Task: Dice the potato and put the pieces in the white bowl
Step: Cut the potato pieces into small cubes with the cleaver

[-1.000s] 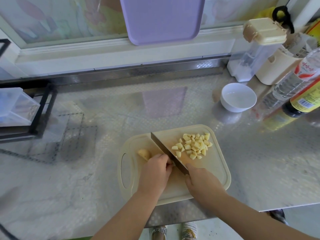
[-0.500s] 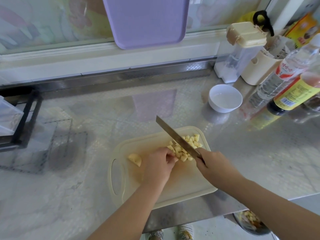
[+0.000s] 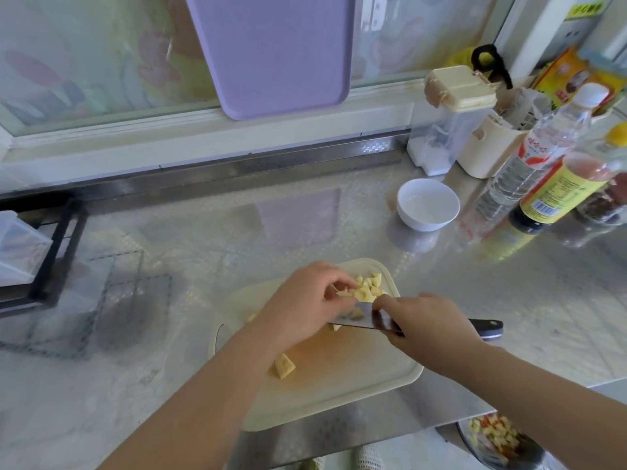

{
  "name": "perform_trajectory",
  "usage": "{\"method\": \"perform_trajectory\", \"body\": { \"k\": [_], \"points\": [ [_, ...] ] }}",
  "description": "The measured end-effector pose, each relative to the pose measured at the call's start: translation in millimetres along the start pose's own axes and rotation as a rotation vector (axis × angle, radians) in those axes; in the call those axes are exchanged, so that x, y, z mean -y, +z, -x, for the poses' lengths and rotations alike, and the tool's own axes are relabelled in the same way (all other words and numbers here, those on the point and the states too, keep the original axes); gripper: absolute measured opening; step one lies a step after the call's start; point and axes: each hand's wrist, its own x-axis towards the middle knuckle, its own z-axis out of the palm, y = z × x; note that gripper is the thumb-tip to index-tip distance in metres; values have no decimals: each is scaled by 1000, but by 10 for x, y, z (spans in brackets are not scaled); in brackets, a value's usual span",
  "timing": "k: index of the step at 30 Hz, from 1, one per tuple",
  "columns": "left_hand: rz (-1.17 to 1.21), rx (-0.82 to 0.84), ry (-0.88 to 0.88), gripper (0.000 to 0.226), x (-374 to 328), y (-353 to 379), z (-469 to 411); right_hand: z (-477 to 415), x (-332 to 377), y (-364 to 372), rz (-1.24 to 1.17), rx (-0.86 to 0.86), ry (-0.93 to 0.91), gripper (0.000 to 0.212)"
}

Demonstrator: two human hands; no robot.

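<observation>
Since half a second ago the kitchen knife (image 3: 363,320) has swung down from a raised diagonal over the heap to lie low and nearly flat, blade pointing left. The left hand (image 3: 305,301) has moved onto the potato dice (image 3: 368,288). Its fingers are curled over the heap's near edge, thumb and fingertips closing on a few pieces, apparently raking them onto the blade. The right hand (image 3: 429,329) is wrapped round the knife where handle meets blade, one finger stretched along the steel.

The dice sit at the upper right corner of the cream cutting board (image 3: 339,398). One larger uncut potato chunk (image 3: 284,366) lies lower on the board, beside the left forearm. The white bowl (image 3: 428,203) stands well apart in the upper right, with bottles (image 3: 529,171) just beside it.

As I judge it, fingertips this close to the edge could be nicked. A tilted blade would shed dice during the carry, a wide swing could knock the bottles, and the chunk could be forgotten.
</observation>
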Motion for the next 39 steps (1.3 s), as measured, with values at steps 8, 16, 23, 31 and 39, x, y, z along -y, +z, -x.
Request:
{"method": "perform_trajectory", "body": {
  "k": [8, 16, 23, 31, 39],
  "points": [
    [-13, 100, -48, 16, 154, 363, -173, -4, -47, -51, 73, 14, -31, 17],
    [-66, 22, -54, 8, 265, 457, -430, -44, -139, -117, 121, 67, -90, 15],
    [30, -44, -60, 12, 289, 365, -495, -74, -225, -119, 108, 89, -82, 17],
    [2, 246, -137, 10, 348, 193, -502, -96, -272, -147, 107, 116, -78, 13],
    [156, -30, -145, 18, 307, 12, -445, -72, -253, -253, -20, 149, 1, 20]
  ]
}}
